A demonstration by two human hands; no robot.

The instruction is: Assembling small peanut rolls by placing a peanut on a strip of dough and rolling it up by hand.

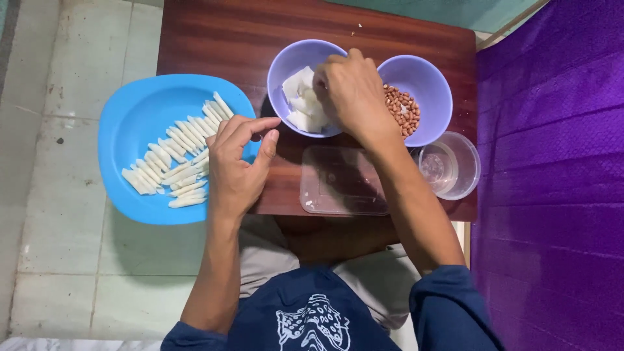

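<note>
My right hand point(351, 91) reaches into a lilac bowl point(292, 62) and pinches the stack of white square wrappers point(299, 104) inside it. My left hand point(237, 159) hovers over the right edge of a blue plate point(136, 110), fingers loosely curled, with nothing visible in it. The blue plate carries several thin white rolled wrappers point(175, 153) laid side by side. A second lilac bowl point(429, 78) to the right holds peanuts point(402, 112).
A small dark wooden table point(227, 32) bears the bowls. A clear rectangular plastic lid point(338, 185) lies at its front edge, beside a small clear cup of water point(448, 166). Purple cloth point(552, 162) lies on the right, pale floor tiles point(65, 247) on the left.
</note>
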